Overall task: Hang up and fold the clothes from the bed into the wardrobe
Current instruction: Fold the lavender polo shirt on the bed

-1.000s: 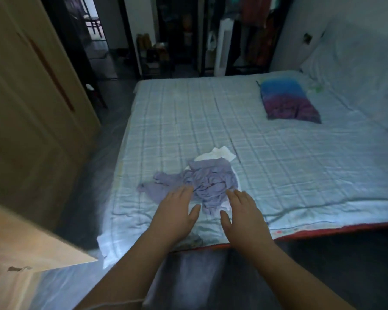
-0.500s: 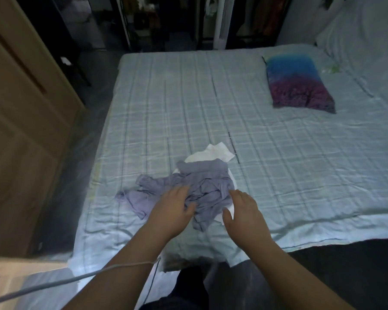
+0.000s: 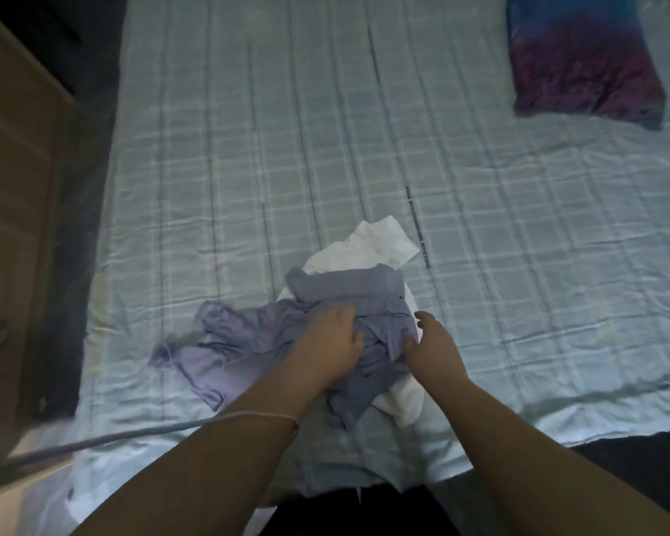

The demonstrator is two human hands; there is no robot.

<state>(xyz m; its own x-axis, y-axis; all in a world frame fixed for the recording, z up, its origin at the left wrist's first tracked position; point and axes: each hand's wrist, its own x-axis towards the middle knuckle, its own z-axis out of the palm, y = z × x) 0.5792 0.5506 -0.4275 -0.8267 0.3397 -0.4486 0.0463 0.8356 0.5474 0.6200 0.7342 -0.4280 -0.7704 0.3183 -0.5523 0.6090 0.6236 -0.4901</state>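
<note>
Lying crumpled on the bed (image 3: 248, 148), close to the edge nearest the wearer, is a purple shirt (image 3: 345, 292). It sits on top of a white garment (image 3: 380, 241), which shows beyond it at the far side and again below it at the right. One part of the purple shirt trails out to the left, flat on the sheet. The sheet is pale with a checked pattern and is creased around the two garments.

Both hands are down on the purple shirt. The left hand (image 3: 325, 346) is at the middle of the bundle, its fingers curled into the cloth and grasping a fold. The right hand (image 3: 436, 353) is at the right edge of the bundle, just beside the left hand but not touching it. Its thumb presses into the purple cloth and its fingers curl over the edge, so it also grasps the shirt. The fingertips of both hands are partly hidden in the folds. Both forearms are bare.

A thin cord (image 3: 132, 431) runs from the lower left across the left wrist. A blue and purple pillow (image 3: 581, 63) lies at the far right of the bed, well apart from the clothes. A wooden panel (image 3: 12, 187) stands along the left side, beside the bed.
</note>
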